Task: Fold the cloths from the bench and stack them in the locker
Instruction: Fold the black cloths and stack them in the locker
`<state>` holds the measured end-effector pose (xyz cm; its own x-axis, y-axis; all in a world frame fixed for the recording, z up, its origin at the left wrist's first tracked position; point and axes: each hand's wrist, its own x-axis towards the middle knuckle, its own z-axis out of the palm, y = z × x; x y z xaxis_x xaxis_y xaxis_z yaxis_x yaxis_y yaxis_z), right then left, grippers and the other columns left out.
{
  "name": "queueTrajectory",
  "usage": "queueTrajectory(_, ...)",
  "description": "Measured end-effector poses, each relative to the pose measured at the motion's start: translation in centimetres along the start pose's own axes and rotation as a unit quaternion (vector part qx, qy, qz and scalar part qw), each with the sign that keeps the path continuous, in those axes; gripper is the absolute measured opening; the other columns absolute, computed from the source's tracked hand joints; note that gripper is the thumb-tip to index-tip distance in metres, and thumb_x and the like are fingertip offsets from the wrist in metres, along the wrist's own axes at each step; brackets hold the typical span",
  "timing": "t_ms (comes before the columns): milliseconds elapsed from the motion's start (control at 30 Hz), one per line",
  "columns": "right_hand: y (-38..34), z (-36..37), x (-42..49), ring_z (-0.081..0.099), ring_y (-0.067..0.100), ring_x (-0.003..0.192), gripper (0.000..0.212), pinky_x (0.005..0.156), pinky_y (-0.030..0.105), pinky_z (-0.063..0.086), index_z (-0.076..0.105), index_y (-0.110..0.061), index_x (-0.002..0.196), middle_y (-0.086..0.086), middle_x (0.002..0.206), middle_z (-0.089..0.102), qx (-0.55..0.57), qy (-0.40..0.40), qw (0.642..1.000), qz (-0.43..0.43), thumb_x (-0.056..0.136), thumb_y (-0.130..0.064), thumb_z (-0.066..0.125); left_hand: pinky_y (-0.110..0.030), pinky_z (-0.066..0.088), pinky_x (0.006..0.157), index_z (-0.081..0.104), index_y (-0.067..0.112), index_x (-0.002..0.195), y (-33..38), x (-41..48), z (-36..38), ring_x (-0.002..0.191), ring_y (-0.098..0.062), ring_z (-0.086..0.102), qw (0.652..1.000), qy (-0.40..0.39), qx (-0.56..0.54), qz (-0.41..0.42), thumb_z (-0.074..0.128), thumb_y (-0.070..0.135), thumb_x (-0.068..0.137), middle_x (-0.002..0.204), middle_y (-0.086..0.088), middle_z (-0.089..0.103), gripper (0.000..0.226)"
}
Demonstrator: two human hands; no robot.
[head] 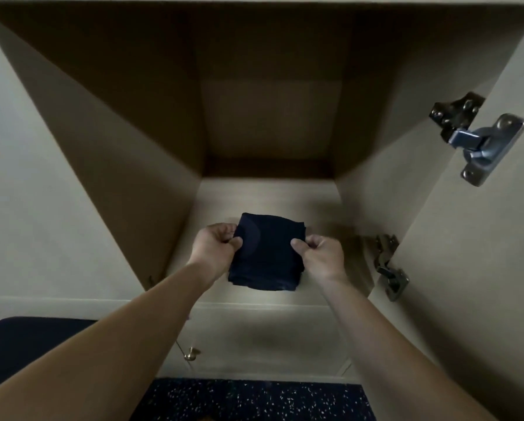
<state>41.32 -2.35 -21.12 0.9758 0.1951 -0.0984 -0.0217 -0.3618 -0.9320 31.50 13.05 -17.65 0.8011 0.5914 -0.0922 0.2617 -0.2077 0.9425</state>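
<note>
From the head camera, looking down into the open locker (266,196): the folded dark cloth (266,252) is between both hands, over the front part of the locker's floor, its near edge close to the front lip; whether its underside already touches the board I cannot tell. The left hand (213,247) pinches the cloth's left edge, thumb on top and fingers curled beneath; the right hand (319,256) does the same on the right edge. Layered edges show along the right side, so the bundle is thick; whether it is one cloth or several I cannot say.

The step, as I judge it, is setting the fold down; to do it well, lower both sides level so the layers stay square, and slide it back a little from the lip so it will not slump out. Draw the fingers out sideways and flat, thumbs last; pulling upward would likely lift the top layer and spoil the fold. A light press with flat palms would settle it for the next cloth.

The open door (467,268) with its hinge (479,141) stands on the right; a dark bench (26,344) shows at lower left.
</note>
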Motion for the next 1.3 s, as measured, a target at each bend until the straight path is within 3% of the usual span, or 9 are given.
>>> queueTrajectory(267, 1.7, 1.3, 0.8, 0.065, 0.032, 0.077, 0.025, 0.071, 0.038, 0.052, 0.064, 0.004, 0.078, 0.019, 0.084, 0.070, 0.017, 0.006, 1.000, 0.014, 0.088, -0.019, 0.068, -0.019, 0.049, 0.077, 0.063, 0.016, 0.102, -2.7, 1.9, 1.2, 0.084, -0.006, 0.061, 0.999, 0.020, -0.020, -0.024, 0.056, -0.001, 0.096, 0.090, 0.008, 0.065, 0.020)
queueTrajectory(467, 2.2, 1.5, 0.6, 0.066, 0.024, 0.089, 0.013, 0.076, 0.031, 0.051, 0.069, -0.013, 0.094, 0.003, 0.091, 0.070, -0.035, 0.028, 0.999, -0.009, 0.089, -0.024, 0.067, -0.029, 0.050, 0.093, 0.061, 0.010, 0.123, -3.8, 2.1, 1.5, 0.099, -0.015, 0.062, 1.000, 0.002, 0.021, -0.008, 0.058, -0.001, 0.093, 0.108, 0.001, 0.067, 0.032)
queueTrajectory(533, 2.2, 1.5, 0.2, 0.061, 0.025, 0.099, 0.028, 0.085, 0.034, 0.051, 0.065, -0.013, 0.112, 0.005, 0.107, 0.064, -0.148, 0.076, 0.984, -0.067, 0.088, -0.027, 0.067, -0.027, 0.045, 0.100, 0.058, 0.013, 0.130, -3.9, 2.1, 1.3, 0.108, -0.015, 0.059, 0.996, -0.005, 0.084, 0.030, 0.059, 0.000, 0.092, 0.119, 0.001, 0.062, 0.040)
queueTrajectory(633, 1.5, 1.6, -0.6, 0.054, 0.029, 0.112, 0.042, 0.095, 0.038, 0.047, 0.062, -0.008, 0.124, 0.010, 0.122, 0.059, -0.286, 0.095, 0.919, -0.255, 0.085, -0.020, 0.069, -0.016, 0.024, 0.109, 0.051, 0.011, 0.140, -3.9, 1.9, 1.1, 0.133, -0.019, 0.043, 0.959, -0.001, 0.245, 0.141, 0.059, 0.003, 0.091, 0.145, -0.004, 0.046, 0.050)
queueTrajectory(733, 1.1, 1.7, -0.7, 0.035, 0.025, 0.140, 0.049, 0.115, 0.033, 0.025, 0.045, -0.009, 0.142, 0.009, 0.151, 0.040, -0.391, -0.027, 0.871, -0.297, 0.096, -0.023, 0.054, -0.009, 0.003, 0.112, 0.034, 0.008, 0.149, -4.1, 2.0, 1.4, 0.148, -0.017, 0.020, 0.915, -0.063, 0.344, 0.200, 0.049, 0.007, 0.098, 0.159, -0.005, 0.025, 0.054)
queueTrajectory(800, 1.6, 1.6, -0.5, 0.016, 0.016, 0.148, 0.049, 0.117, 0.020, 0.005, 0.030, -0.012, 0.150, 0.003, 0.160, 0.021, -0.403, -0.084, 0.878, -0.244, 0.104, -0.027, 0.036, -0.006, -0.008, 0.107, 0.020, 0.007, 0.153, -4.6, 2.0, 1.7, 0.150, -0.014, 0.008, 0.892, -0.108, 0.396, 0.191, 0.037, 0.009, 0.103, 0.162, -0.003, 0.011, 0.053)
queueTrajectory(900, 2.7, 1.8, -0.7, 0.008, 0.010, 0.149, 0.048, 0.112, 0.013, -0.004, 0.025, -0.012, 0.152, 0.000, 0.161, 0.014, -0.351, -0.095, 0.907, -0.213, 0.106, -0.027, 0.027, -0.005, -0.013, 0.103, 0.008, 0.006, 0.154, -5.3, 2.3, 1.8, 0.151, -0.013, 0.000, 0.880, -0.126, 0.421, 0.179, 0.033, 0.006, 0.104, 0.163, -0.005, 0.002, 0.057)
queueTrajectory(1167, 1.8, 1.8, -0.9, 0.007, 0.014, 0.149, 0.050, 0.118, 0.021, 0.004, 0.023, -0.013, 0.153, 0.003, 0.162, 0.013, -0.360, -0.127, 0.907, -0.179, 0.106, -0.029, 0.028, -0.012, 0.000, 0.113, 0.021, 0.011, 0.154, -4.9, 1.5, 0.7, 0.150, -0.013, 0.010, 0.890, -0.126, 0.405, 0.169, 0.034, 0.024, 0.106, 0.163, -0.004, 0.015, 0.052)
queueTrajectory(1300, -1.0, 0.6, -2.4, 0.031, 0.022, 0.140, 0.056, 0.114, 0.031, 0.028, 0.027, -0.017, 0.151, 0.004, 0.154, 0.034, -0.385, -0.077, 0.899, -0.195, 0.100, -0.032, 0.046, -0.026, 0.018, 0.120, 0.024, 0.020, 0.154, -2.7, -1.0, -1.3, 0.147, -0.014, 0.021, 0.878, -0.113, 0.434, 0.171, 0.039, 0.035, 0.104, 0.160, 0.000, 0.025, 0.055)
